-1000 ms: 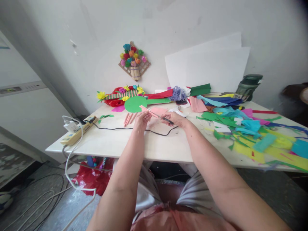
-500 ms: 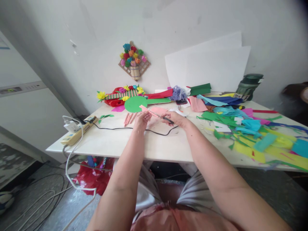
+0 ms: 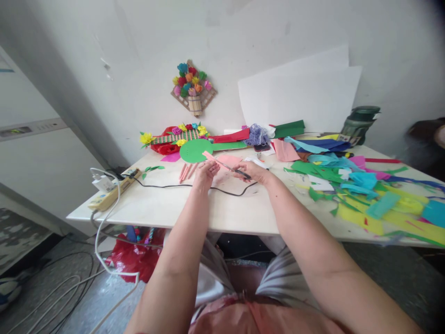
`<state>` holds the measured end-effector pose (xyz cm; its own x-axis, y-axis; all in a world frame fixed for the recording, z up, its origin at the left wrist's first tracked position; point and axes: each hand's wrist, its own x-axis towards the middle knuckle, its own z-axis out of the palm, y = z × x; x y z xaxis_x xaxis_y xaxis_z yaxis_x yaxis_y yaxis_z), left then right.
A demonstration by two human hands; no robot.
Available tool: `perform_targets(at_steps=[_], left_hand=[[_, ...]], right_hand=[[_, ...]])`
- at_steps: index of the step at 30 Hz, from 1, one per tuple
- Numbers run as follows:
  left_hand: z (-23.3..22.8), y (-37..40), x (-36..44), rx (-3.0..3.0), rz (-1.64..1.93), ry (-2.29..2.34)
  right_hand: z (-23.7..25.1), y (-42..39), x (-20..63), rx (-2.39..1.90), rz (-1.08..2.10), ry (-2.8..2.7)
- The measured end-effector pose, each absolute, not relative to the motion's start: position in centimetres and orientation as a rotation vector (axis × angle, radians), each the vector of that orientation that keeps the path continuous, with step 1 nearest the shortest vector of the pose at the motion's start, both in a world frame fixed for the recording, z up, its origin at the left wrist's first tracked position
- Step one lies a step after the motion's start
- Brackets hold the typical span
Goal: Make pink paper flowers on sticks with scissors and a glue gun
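My left hand (image 3: 207, 173) is closed on a narrow strip of pink paper (image 3: 207, 156), whose end points up and away from me. In my right hand (image 3: 253, 171) is a pair of scissors (image 3: 243, 174) with dark handles, its blades reaching left along the strip. Whether the blades are parted is too small to see. Several rolled pink strips (image 3: 187, 171) lie on the table left of my left hand. A larger pink piece of paper (image 3: 230, 160) lies just beyond both hands. Behind them is a green round paper shape (image 3: 196, 151) with a long handle-like strip.
Colourful paper scraps (image 3: 347, 185) spread over the table's right side, near a dark green bottle (image 3: 358, 125). A power strip (image 3: 113, 191) with cables sits at the left edge, and a black cable (image 3: 167, 186) crosses the table. Paper flowers (image 3: 148, 138) decorate a woven piece behind.
Both hands stay almost in the same place, with the pink strip and the scissors shifting only very slightly.
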<state>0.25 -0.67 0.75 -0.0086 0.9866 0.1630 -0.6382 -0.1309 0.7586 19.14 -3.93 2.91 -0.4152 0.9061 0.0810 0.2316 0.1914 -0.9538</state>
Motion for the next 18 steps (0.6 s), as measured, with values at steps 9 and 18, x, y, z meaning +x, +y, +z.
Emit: perform_targets(at_steps=[9, 18], left_hand=[[0.93, -0.86, 0.27, 0.799, 1.543, 0.593], [1.01, -0.97, 0.32, 0.783, 1.552, 0.607]], right_hand=[[2.66, -3.75, 19.15, -1.034, 1.238, -1.779], [2.27, -3.42, 19.31, -1.030, 1.210, -1.790]])
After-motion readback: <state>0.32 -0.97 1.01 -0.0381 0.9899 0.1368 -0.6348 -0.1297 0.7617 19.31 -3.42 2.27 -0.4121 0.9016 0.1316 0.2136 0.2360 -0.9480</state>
